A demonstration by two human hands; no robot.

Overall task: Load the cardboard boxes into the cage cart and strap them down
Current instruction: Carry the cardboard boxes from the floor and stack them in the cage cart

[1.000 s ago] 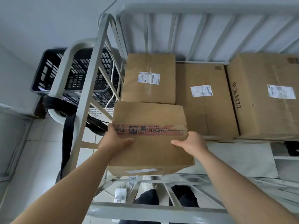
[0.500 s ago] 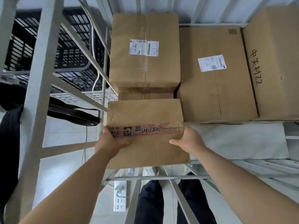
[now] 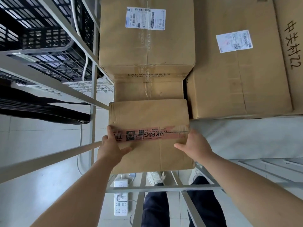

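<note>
I hold a small cardboard box point(image 3: 148, 115) with pink tape across its top, inside the grey metal cage cart point(image 3: 49, 82). My left hand point(image 3: 111, 146) grips its left side, thumb on top. My right hand point(image 3: 193, 145) grips the right side the same way. The box sits close in front of a low box point(image 3: 148, 90) with a taller labelled box point(image 3: 147, 38) behind it. To the right lies a wide flat box point(image 3: 237, 71) with a white label, and a box with handwritten characters point(image 3: 293, 38) at the far right edge.
A black strap point(image 3: 42, 108) hangs over the cart's left side bars. Black plastic crates point(image 3: 41, 35) stand outside the cart on the left. A white sheet point(image 3: 246, 138) covers the cart floor to the right. A white power strip point(image 3: 121, 197) lies on the tiled floor by my feet.
The small box has gone lower and further into the cart, close to the low box. My view has dropped and closed in on the boxes. Both hands keep their grip.
</note>
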